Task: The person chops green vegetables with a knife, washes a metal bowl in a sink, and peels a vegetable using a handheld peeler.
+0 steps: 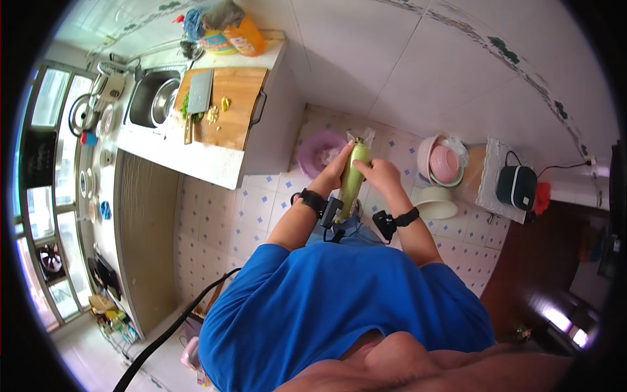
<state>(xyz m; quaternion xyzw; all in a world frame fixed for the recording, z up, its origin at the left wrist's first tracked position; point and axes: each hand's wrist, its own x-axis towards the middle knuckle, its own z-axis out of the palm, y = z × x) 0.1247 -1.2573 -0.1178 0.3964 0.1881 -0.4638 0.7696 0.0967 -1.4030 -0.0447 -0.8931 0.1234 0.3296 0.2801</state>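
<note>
A long pale green gourd (353, 179) is held lengthwise in front of my body, over the tiled floor. My left hand (338, 167) grips its left side, with the fingers stretched along its upper end. My right hand (381, 174) holds it from the right, the thumb lying across the skin and the other fingers curled and partly hidden. Clear plastic film (368, 134) shows behind the dark stem end. Just beyond my left hand, a purple basin (307, 156) on the floor contains something pale that I cannot make out.
At left, a counter carries a wooden cutting board (240, 98) with a cleaver (200, 93), chopped pieces and greens, beside a steel sink (142, 98). Right of me are stacked basins (428, 152), a cream basin (436, 203) and a dark green appliance (515, 187). A black cable (171, 330) runs behind my left side.
</note>
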